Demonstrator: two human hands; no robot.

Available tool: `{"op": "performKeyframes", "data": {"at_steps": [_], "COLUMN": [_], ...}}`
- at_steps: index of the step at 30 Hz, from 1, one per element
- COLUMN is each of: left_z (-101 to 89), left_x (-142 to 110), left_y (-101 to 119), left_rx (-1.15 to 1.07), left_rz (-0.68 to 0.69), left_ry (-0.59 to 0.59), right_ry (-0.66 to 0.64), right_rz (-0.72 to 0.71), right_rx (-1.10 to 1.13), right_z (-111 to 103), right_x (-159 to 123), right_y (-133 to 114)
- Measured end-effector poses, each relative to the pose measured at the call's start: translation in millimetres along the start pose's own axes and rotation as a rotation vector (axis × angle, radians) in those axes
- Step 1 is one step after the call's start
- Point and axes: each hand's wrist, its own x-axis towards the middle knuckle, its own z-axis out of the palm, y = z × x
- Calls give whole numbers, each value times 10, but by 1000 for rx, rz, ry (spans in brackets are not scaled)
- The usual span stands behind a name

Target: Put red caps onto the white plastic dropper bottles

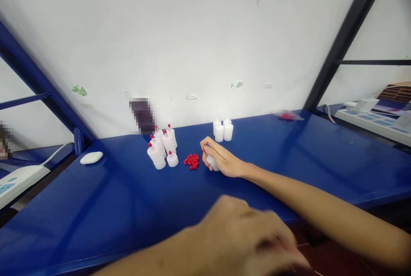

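Note:
My right hand [218, 158] reaches out over the blue table [112, 207] and is closed round a small white bottle [212, 163] standing on it. Just left of that hand lies a little pile of red caps [192, 161]. Further left stands a cluster of several white bottles with red caps [162, 147]. Behind the hand, near the wall, stand two or three uncapped white bottles [222, 130]. My left hand [247, 237] is close to the camera at the table's front edge, blurred, back of the hand up, its fingers not clear.
A white oval object [91, 157] lies at the left of the table. A clear bag with red caps [287, 116] lies at the back right by a black post [343, 40]. White power strips [369, 122] lie on the neighbouring benches.

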Motion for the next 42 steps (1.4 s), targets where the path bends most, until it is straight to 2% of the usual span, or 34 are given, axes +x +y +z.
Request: {"op": "performKeyframes", "data": {"at_steps": [2,6,8,10,15,18,28,34,39,42], "left_z": [-126,-399,-494,-551,-576,-556,-502,-440,-406,-383], "left_x": [68,-52,-154,-234,-300,-287,-269,-222,-190,-183], "left_y": [-305,-870,-1038,-1119,-1118,-1101,-1151,-1068,-1016,-985], "left_rx": [-77,119,215,313,389,340,176,62,-278,-447], "left_rz": [-19,-22,-46,-90,-330,-383,-480,-573,-643,-657], "left_ry": [136,304,337,307,172,139,214,364,450,508], "right_ry": [-22,-67,-80,-82,-77,-84,-99,-62,21,65], "right_rz": [14,-20,-33,-23,-41,-65,-75,-67,-82,-102], "right_rx": [7,-86,-105,-81,-58,-86,-171,-127,-2,1], "right_z": [-6,-3,12,30,53,46,50,88,173,200], "right_x": [-14,-36,-38,-34,-32,-36,-40,-41,-34,-31], "right_y": [-41,-108,-110,-97,-65,-63,-106,-125,-118,-139]}}
